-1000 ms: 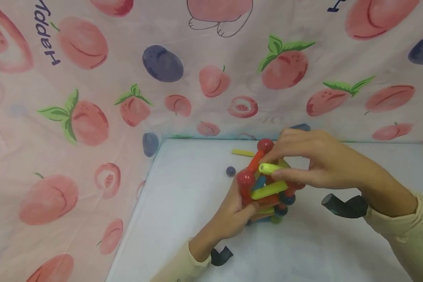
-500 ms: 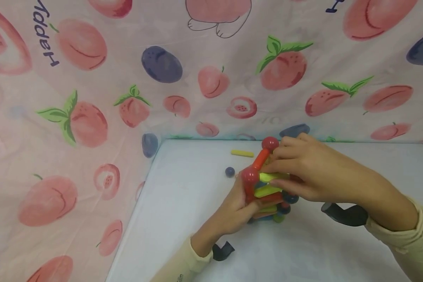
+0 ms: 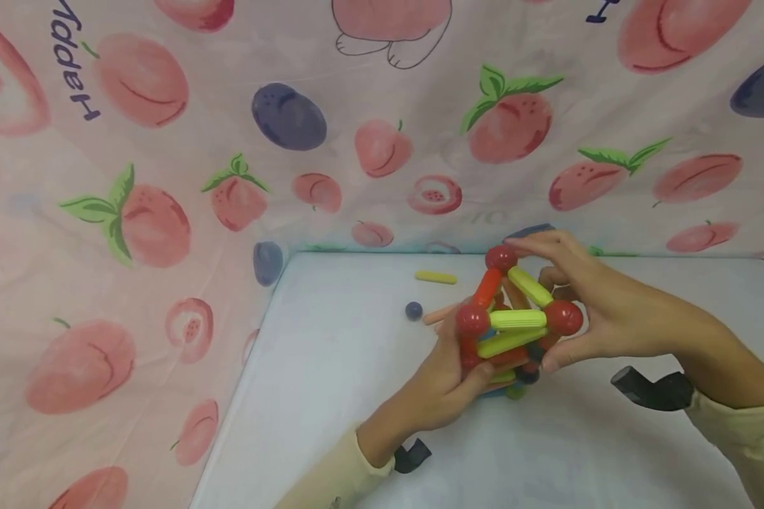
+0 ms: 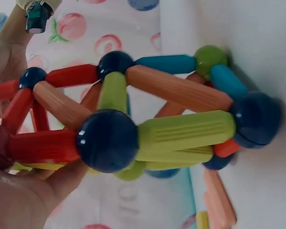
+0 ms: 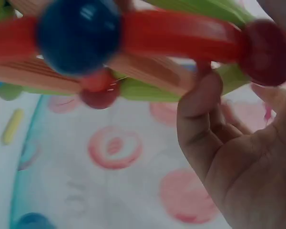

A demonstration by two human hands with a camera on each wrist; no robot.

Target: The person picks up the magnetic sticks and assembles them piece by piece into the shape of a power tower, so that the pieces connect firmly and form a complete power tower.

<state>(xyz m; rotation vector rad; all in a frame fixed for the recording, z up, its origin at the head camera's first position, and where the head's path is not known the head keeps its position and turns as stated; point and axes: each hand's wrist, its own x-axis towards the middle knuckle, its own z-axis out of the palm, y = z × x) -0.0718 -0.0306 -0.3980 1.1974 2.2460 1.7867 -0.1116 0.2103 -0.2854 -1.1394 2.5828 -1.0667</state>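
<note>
A ball-and-stick toy structure (image 3: 517,321) stands over the white table, built from red, yellow-green, orange and blue sticks joined by red, dark blue and green balls. My left hand (image 3: 442,385) grips its left side, thumb in front. At the upper right, my right hand (image 3: 617,311) curls round the structure: the index fingertip touches the top red ball (image 3: 501,259), and the thumb lies below the right red ball (image 3: 563,317). A yellow-green stick bridges two red balls on the near upper side. Dark blue balls (image 4: 107,140) show lower down in the left wrist view.
Behind the structure lie a loose yellow stick (image 3: 436,278), a dark blue ball (image 3: 414,311) and a peach stick (image 3: 438,314), partly hidden. The white table (image 3: 293,396) ends against a fruit-print cloth (image 3: 356,141). Black mounts (image 3: 652,390) sit at both wrists.
The right hand pressed a yellow-green stick against the left red ball, then let go and shifted right and outward, round the red balls. The structure and left hand moved slightly right.
</note>
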